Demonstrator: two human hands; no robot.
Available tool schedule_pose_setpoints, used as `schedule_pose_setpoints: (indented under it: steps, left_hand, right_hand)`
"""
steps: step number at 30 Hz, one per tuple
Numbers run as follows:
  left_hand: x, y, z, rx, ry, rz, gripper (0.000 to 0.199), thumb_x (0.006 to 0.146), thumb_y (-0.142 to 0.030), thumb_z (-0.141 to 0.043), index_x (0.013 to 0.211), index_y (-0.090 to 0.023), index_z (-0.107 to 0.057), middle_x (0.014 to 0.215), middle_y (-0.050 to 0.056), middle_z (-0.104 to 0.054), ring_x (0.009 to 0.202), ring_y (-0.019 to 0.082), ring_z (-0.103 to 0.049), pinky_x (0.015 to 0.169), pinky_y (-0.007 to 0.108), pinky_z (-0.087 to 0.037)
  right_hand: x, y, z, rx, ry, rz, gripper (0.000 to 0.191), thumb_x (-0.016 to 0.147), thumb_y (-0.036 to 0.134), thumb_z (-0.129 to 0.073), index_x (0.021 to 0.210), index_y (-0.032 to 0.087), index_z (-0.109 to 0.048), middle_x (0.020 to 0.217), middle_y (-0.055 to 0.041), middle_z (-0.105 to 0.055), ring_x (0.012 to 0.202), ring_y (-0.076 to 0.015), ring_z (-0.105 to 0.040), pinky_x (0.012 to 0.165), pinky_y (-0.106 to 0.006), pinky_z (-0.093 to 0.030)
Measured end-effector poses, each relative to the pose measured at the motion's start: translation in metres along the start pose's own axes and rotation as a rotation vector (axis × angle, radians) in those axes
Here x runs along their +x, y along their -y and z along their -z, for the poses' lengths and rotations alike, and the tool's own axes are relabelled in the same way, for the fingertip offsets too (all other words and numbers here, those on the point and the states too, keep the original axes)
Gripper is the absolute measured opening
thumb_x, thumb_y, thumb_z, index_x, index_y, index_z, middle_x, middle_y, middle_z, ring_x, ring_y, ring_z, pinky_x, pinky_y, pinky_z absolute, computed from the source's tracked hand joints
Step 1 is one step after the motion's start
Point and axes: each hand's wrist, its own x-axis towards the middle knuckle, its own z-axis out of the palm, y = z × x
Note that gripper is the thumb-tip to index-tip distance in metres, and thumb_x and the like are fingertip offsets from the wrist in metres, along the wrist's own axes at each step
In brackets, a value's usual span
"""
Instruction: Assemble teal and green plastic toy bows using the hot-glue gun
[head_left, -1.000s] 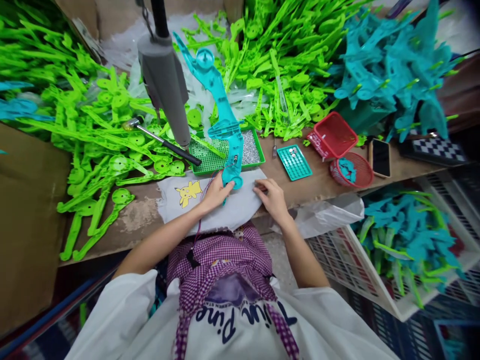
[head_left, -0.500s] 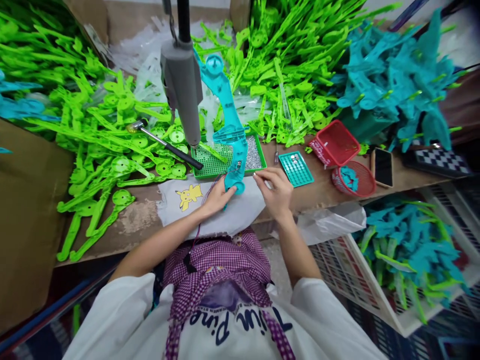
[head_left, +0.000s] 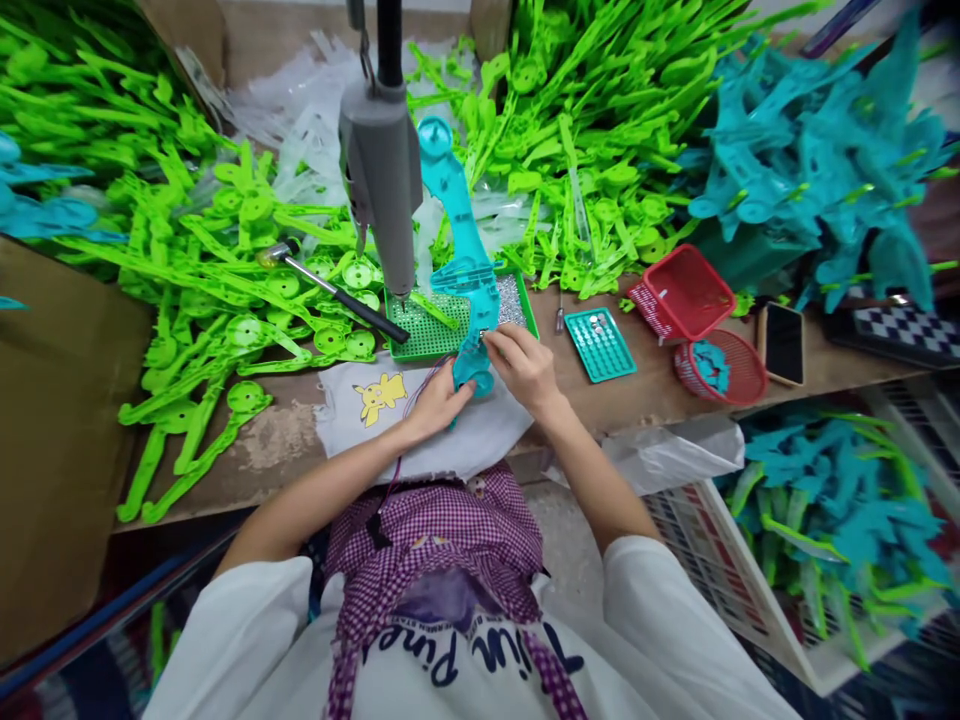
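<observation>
A long turquoise plastic part point(head_left: 459, 225) stands lengthwise in front of me, its lower end over a grey cloth point(head_left: 465, 445) with a yellow cartoon figure. My left hand point(head_left: 435, 408) is closed around that lower end, thumb on top. The fingertips of my right hand point(head_left: 525, 368) are pinched together against the part, just above my left thumb; whatever they hold is too small to make out. Behind the part lies a green perforated tray point(head_left: 420, 345) with many small metal pieces point(head_left: 511, 297) at its right. A grey hanging power screwdriver point(head_left: 382, 190) points down left of the part.
A hammer point(head_left: 330, 288) lies at the left among piled lime-green plastic parts point(head_left: 247, 260). To the right are a small teal tray point(head_left: 600, 365) with silver discs, red baskets point(head_left: 720, 375) and a phone point(head_left: 781, 345). A crate point(head_left: 795, 640) of parts stands low right.
My right hand has moved left, from beside the turquoise part onto it, fingertips now touching it. The left hand keeps its grip. The whole view has shifted slightly.
</observation>
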Motion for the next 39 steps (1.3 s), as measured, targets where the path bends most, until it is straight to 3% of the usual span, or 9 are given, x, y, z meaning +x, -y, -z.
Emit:
schedule_pose_setpoints:
  steps: [4,11,21,24,27,30,33,36,39]
  left_hand:
    - [-0.001,0.000,0.000,0.037,-0.020,0.042,0.023,0.091,-0.023,-0.055,0.113,-0.017,-0.055,0.097,0.006,-0.067,0.092,0.021,-0.064,0.088,0.036,-0.053]
    - [-0.001,0.001,0.001,-0.009,-0.014,0.104,0.015,0.090,-0.023,-0.055,0.104,-0.018,-0.055,0.087,0.003,-0.066,0.085,0.019,-0.064,0.084,0.033,-0.053]
    - [0.002,0.003,0.001,-0.047,-0.004,0.050,0.027,0.087,-0.020,-0.054,0.114,-0.017,-0.056,0.116,0.011,-0.068,0.108,0.025,-0.063,0.100,0.044,-0.050]
    - [0.001,0.003,0.002,-0.066,0.001,0.027,0.028,0.090,-0.024,-0.053,0.117,-0.016,-0.057,0.119,0.012,-0.067,0.110,0.025,-0.063,0.102,0.046,-0.050]
    - [-0.001,0.006,0.003,-0.059,0.039,-0.062,0.030,0.094,-0.030,-0.052,0.119,-0.016,-0.058,0.121,0.013,-0.066,0.113,0.027,-0.062,0.104,0.048,-0.050]
    - [-0.005,0.010,0.002,-0.020,0.089,-0.145,0.035,0.097,-0.035,-0.049,0.126,-0.016,-0.055,0.129,0.015,-0.063,0.121,0.028,-0.060,0.108,0.049,-0.048]
    - [-0.007,0.014,0.001,0.009,0.038,-0.130,0.045,0.096,-0.041,-0.053,0.133,-0.017,-0.047,0.135,0.017,-0.059,0.125,0.029,-0.058,0.108,0.050,-0.048]
    - [-0.009,0.016,-0.001,-0.002,-0.067,-0.096,0.073,0.088,-0.051,-0.066,0.144,-0.018,-0.031,0.140,0.019,-0.052,0.129,0.031,-0.055,0.106,0.052,-0.050]
    - [-0.011,0.014,-0.001,0.058,-0.233,-0.119,0.087,0.081,-0.058,-0.072,0.145,-0.021,-0.027,0.146,0.020,-0.043,0.143,0.033,-0.040,0.114,0.057,-0.042]
  right_hand:
    - [-0.002,-0.002,-0.006,0.039,0.010,-0.013,0.020,0.099,0.025,-0.055,0.101,0.022,-0.075,0.096,-0.0088,-0.078,0.087,-0.0166,-0.074,0.078,-0.026,-0.060]
    - [-0.002,-0.002,-0.005,0.130,0.149,-0.074,0.026,0.100,0.026,-0.051,0.109,0.022,-0.075,0.106,-0.0103,-0.077,0.094,-0.0199,-0.073,0.083,-0.032,-0.060]
    - [-0.020,0.019,0.002,0.212,0.272,-0.222,0.043,0.101,0.023,-0.041,0.140,0.024,-0.059,0.124,-0.0137,-0.068,0.116,-0.0248,-0.065,0.100,-0.045,-0.057]
    - [-0.020,0.029,0.009,0.307,0.154,-0.355,0.045,0.101,0.031,-0.045,0.145,0.028,-0.054,0.135,-0.0125,-0.061,0.128,-0.0243,-0.059,0.109,-0.049,-0.051]
    - [-0.009,0.040,0.008,0.456,-0.047,-0.686,0.052,0.099,0.045,-0.048,0.149,0.030,-0.046,0.144,-0.0118,-0.054,0.134,-0.0245,-0.054,0.111,-0.051,-0.048]
    - [0.008,0.051,-0.003,0.725,-0.158,-0.962,0.056,0.097,0.054,-0.047,0.146,0.027,-0.047,0.133,-0.0115,-0.063,0.124,-0.0242,-0.062,0.102,-0.048,-0.054]
    - [0.021,0.056,-0.016,0.873,-0.199,-1.052,0.056,0.091,0.057,-0.055,0.135,0.023,-0.055,0.119,-0.0095,-0.068,0.112,-0.0238,-0.066,0.098,-0.045,-0.055]
    - [0.030,0.053,-0.024,0.838,-0.261,-1.063,0.053,0.089,0.056,-0.057,0.129,0.021,-0.058,0.118,-0.0093,-0.068,0.111,-0.0230,-0.065,0.101,-0.046,-0.053]
    - [0.037,0.044,-0.033,0.764,-0.303,-1.048,0.053,0.091,0.056,-0.052,0.128,0.018,-0.059,0.123,-0.0111,-0.067,0.115,-0.0226,-0.063,0.104,-0.045,-0.050]
